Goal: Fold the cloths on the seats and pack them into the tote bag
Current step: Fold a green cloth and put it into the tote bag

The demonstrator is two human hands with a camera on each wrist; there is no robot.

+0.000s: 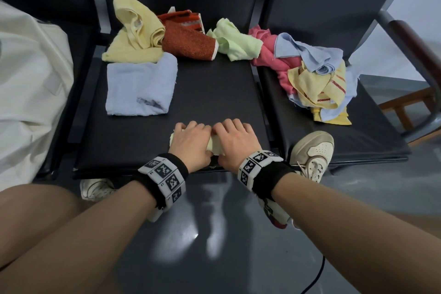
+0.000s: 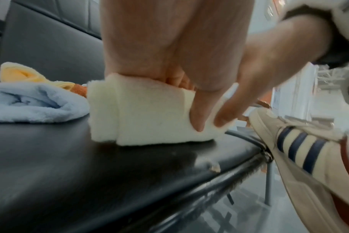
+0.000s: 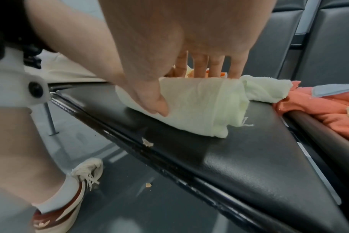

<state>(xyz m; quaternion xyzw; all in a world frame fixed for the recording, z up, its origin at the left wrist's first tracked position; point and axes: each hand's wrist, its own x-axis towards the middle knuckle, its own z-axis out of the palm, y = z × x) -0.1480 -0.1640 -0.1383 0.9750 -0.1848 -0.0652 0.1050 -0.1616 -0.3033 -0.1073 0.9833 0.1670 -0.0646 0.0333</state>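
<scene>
A pale yellow-green cloth (image 1: 214, 145), folded into a thick bundle, stands on edge at the front of the middle black seat (image 1: 214, 93). My left hand (image 1: 191, 139) grips its left half and my right hand (image 1: 235, 138) its right half, side by side. In the left wrist view the left thumb (image 2: 197, 116) presses the near face of the cloth (image 2: 149, 113) and the fingers curl over the top. The right wrist view shows the right thumb (image 3: 155, 102) in front of the cloth (image 3: 201, 107) and the fingers (image 3: 199, 66) behind. The cream tote bag (image 1: 31, 93) sits on the left seat.
A folded light blue cloth (image 1: 138, 86) lies left of centre. Crumpled yellow (image 1: 136, 36), rust (image 1: 188, 42) and light green (image 1: 236, 43) cloths line the back. Pink (image 1: 267, 55), blue (image 1: 307, 52) and striped yellow (image 1: 319, 88) cloths pile on the right seat. A shoe (image 1: 312, 153) rests by the seat edge.
</scene>
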